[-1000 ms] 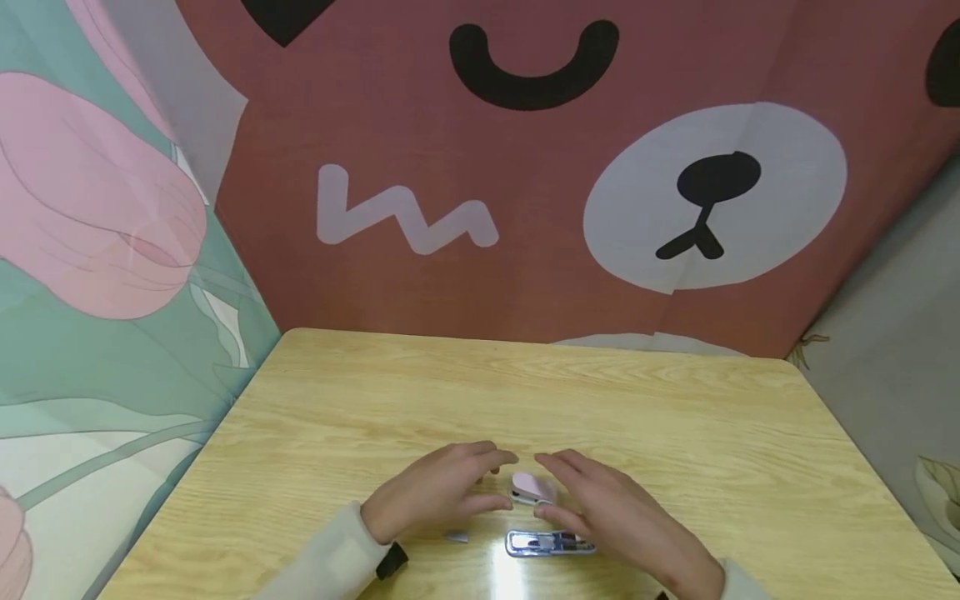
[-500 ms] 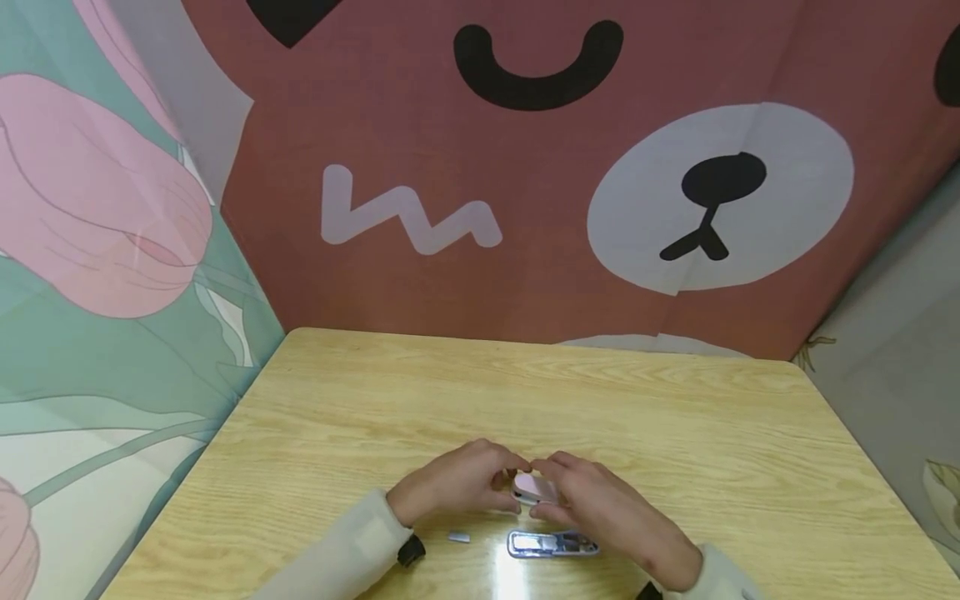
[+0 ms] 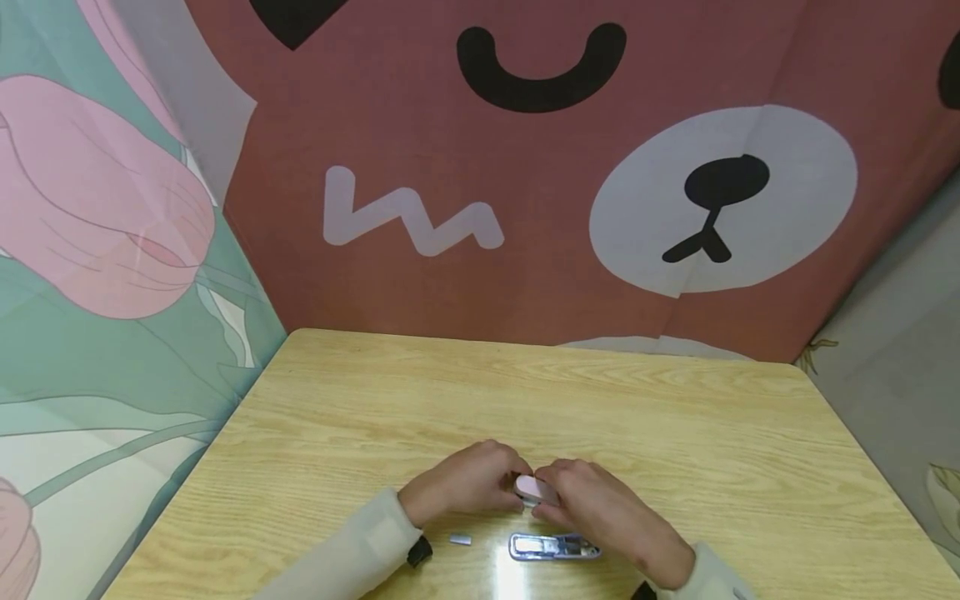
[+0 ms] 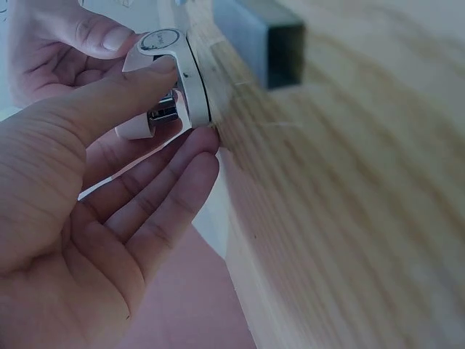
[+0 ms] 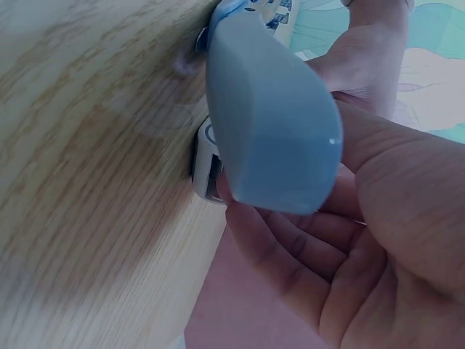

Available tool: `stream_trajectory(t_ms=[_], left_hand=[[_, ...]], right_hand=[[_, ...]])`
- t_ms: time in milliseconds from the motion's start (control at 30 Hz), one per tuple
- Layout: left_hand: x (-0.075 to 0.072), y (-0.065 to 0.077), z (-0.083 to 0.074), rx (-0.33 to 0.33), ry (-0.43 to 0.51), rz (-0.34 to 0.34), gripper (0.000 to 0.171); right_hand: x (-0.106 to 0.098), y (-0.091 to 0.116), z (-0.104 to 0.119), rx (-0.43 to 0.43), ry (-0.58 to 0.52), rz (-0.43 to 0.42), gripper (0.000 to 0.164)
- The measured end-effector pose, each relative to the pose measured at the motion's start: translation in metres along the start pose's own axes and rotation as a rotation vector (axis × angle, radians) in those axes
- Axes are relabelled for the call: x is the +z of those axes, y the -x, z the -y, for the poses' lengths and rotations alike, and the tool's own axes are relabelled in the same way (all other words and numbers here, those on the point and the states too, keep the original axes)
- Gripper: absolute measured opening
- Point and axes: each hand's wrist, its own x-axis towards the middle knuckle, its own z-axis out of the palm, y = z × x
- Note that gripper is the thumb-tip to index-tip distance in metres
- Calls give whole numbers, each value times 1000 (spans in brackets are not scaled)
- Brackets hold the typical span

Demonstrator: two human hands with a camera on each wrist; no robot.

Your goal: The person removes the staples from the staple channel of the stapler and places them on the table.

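A small pink and white stapler [image 3: 535, 488] stands on the wooden table between both hands. My left hand [image 3: 478, 478] grips its left end; in the left wrist view the thumb lies on the white part of the stapler [image 4: 192, 91], with fingers on the other side. Metal shows in the gap between its arms. From the other end, my right hand [image 3: 594, 496] pinches it, thumb nearer me. Fingers hide part of the pink top. In the right wrist view a bluish stapler [image 5: 283, 123] blocks much of the pink one.
Nearer me on the table [image 3: 337, 417] lies the bluish stapler, with a metal inside. Left of it is a short grey staple strip [image 3: 461, 540], seen end-on in the left wrist view. Printed cloths [image 3: 420, 292] hang behind and beside the table.
Both hands were apart around the stapler; they have closed in and now hold it at both ends. The pink top has tilted slightly. The bluish stapler and staple strip stay put.
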Motion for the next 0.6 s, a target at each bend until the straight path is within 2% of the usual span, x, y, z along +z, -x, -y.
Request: stream_trajectory(t_ms=[333, 467, 600], left_hand=[[3, -3, -3, -77, -78, -4, 16], [1, -4, -4, -88, -83, 16, 15], [0, -7, -6, -88, -97, 27, 21]], right_hand=[[1, -2, 1, -5, 61, -27, 12], [2, -3, 0, -4, 55, -21, 14], [2, -5, 0, -10, 82, -23, 18]])
